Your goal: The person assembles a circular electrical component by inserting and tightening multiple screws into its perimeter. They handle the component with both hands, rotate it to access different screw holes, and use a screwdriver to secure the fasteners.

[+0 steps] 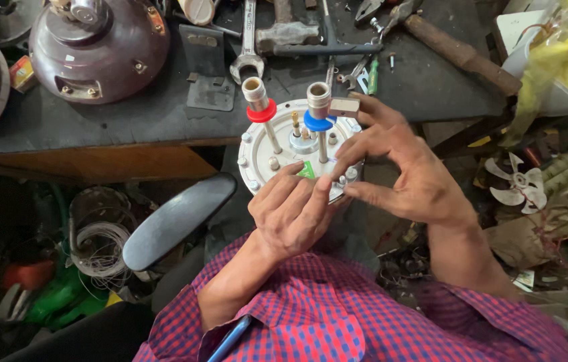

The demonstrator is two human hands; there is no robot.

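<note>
A round metal flange plate (pixel 257 151) is held at frame centre, over the edge of the dark bench (pixel 130 114). The left hand (pixel 291 211) is closed on its lower rim. The right hand (pixel 398 171) is pinched on the right rim, and a small tan block (pixel 344 106) is touched by its forefinger. Two brass pipes rise from the plate, one with a red collar (pixel 261 111), one with a blue collar (pixel 317 122). Judgement: the plate is best kept level and supported at both rims while the block is positioned. Spanners (pixel 248 40) and a hammer (pixel 458 50) lie at upper frame.

Silver round plate (pixel 255 151); red collar (pixel 261 112), blue collar (pixel 318 122); red-blue checked shirt (pixel 337 315); maroon housing (pixel 100 50).
</note>
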